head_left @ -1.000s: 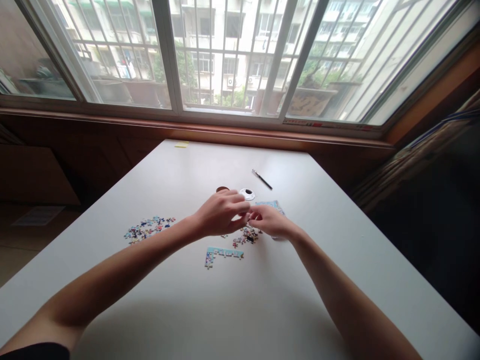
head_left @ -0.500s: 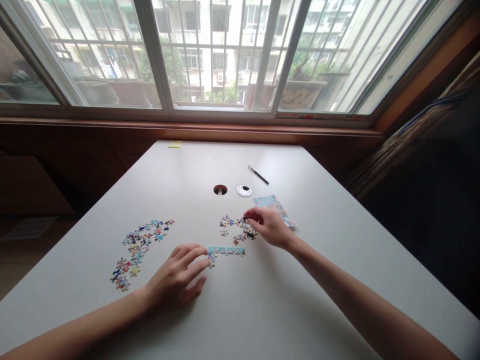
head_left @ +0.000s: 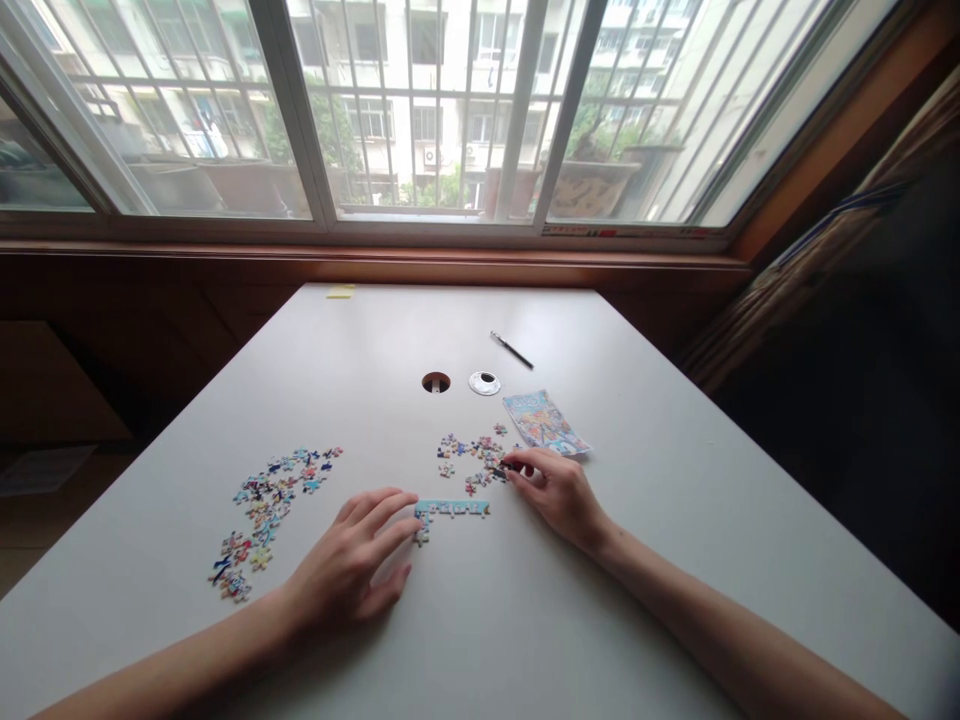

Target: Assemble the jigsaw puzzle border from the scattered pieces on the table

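My left hand (head_left: 354, 560) lies flat on the white table (head_left: 525, 620), fingers apart, its fingertips touching the left end of a joined light-blue strip of puzzle pieces (head_left: 452, 510). My right hand (head_left: 553, 487) rests just right of a small heap of loose puzzle pieces (head_left: 474, 458), thumb and forefinger pinched on a dark puzzle piece (head_left: 501, 467) at the heap's edge. A bigger spread of loose pieces (head_left: 266, 505) lies to the left.
A colourful printed picture card (head_left: 544, 423) lies beyond my right hand. Farther back are a round cable hole (head_left: 436, 382), its white cap (head_left: 484, 383), a black pen (head_left: 511, 350) and a yellow note (head_left: 340, 291). Windows run behind the table.
My left hand left the small heap, came back toward me and settled flat beside the blue strip. My right hand slid slightly nearer, still pinching at the heap's edge.
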The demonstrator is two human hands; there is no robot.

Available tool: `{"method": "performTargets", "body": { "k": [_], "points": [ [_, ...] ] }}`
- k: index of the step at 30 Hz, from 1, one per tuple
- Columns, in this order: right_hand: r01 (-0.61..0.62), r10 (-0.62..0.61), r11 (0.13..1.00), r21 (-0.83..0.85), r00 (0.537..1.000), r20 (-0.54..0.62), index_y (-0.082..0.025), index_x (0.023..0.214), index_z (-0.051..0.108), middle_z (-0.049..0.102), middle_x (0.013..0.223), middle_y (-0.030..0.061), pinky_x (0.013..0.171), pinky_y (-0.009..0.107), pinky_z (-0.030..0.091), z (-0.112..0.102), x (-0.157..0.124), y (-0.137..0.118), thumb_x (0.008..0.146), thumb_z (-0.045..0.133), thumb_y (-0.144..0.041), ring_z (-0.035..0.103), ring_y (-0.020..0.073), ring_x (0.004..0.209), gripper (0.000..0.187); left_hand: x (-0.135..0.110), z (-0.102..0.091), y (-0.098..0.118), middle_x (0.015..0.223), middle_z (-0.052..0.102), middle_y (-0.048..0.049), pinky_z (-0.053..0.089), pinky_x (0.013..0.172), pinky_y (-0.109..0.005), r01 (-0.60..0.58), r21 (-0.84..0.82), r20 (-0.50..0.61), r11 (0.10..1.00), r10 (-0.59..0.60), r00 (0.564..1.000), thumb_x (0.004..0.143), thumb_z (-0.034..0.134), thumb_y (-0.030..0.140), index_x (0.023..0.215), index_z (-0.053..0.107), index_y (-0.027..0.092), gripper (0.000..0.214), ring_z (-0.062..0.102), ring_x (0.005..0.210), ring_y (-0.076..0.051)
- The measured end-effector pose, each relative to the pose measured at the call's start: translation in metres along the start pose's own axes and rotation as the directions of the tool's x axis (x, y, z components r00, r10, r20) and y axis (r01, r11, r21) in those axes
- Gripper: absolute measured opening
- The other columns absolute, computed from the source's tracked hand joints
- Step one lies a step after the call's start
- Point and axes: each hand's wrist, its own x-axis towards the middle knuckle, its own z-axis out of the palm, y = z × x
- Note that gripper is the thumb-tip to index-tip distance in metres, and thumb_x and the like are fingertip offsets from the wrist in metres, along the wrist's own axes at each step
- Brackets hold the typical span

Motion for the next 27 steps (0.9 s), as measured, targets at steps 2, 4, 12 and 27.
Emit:
{"method": "performTargets", "body": {
  "k": [2, 4, 12, 27],
  "points": [
    [-0.023, 0.021, 0.999, -0.047, 0.999, -0.05, -0.023, 0.098, 0.073, 0.073, 0.088, 0.0036, 0.083, 0.037, 0.05, -0.0011, 0.0021, 0.0017, 0.091, 0.063, -0.027, 0.064, 0.0223, 0.085, 0.013, 0.0, -0.0003, 0.0003, 0.139, 0.056, -0.0127, 0.045, 0.104, -0.047, 0.004, -0.004, -0.002, 1.0, -0.004, 1.0, 0.088, 0.056, 0.018, 0.123, 0.059, 0.02, 0.035, 0.049, 0.129, -0.03],
    [-0.053, 0.044, 0.994, -0.097, 0.995, -0.088, -0.024, 0.096, 0.073, 0.073, 0.086, 0.0034, 0.088, 0.041, 0.048, -0.0016, 0.0037, 0.0042, 0.09, 0.063, -0.028, 0.064, 0.0242, 0.088, 0.012, 0.0001, -0.0007, 0.0007, 0.138, 0.056, -0.0129, 0.045, 0.104, -0.046, 0.009, -0.008, -0.008, 1.0, -0.009, 1.0, 0.089, 0.055, 0.019, 0.122, 0.059, 0.02, 0.034, 0.049, 0.129, -0.03],
    [-0.146, 0.122, 0.951, -0.271, 0.987, -0.103, -0.024, 0.087, 0.072, 0.073, 0.09, 0.0039, 0.097, 0.047, 0.037, 0.0015, 0.0032, 0.0071, 0.088, 0.062, -0.027, 0.06, 0.028, 0.096, 0.011, 0.0014, -0.0013, 0.0006, 0.138, 0.057, -0.0125, 0.045, 0.105, -0.045, 0.01, -0.004, -0.004, 1.0, -0.01, 1.0, 0.089, 0.056, 0.02, 0.123, 0.06, 0.02, 0.034, 0.051, 0.128, -0.03],
    [-0.179, 0.165, 0.924, -0.337, 0.984, -0.072, -0.023, 0.096, 0.07, 0.067, 0.102, 0.0077, 0.095, 0.044, 0.035, 0.0033, 0.0025, 0.0002, 0.082, 0.06, -0.021, 0.055, 0.0302, 0.107, 0.017, 0.0003, -0.0009, -0.0025, 0.147, 0.052, -0.013, 0.039, 0.108, -0.049, -0.031, 0.008, 0.033, 0.999, 0.031, 0.999, 0.09, 0.053, 0.018, 0.126, 0.056, 0.019, 0.036, 0.044, 0.137, -0.032]
  ]
}}
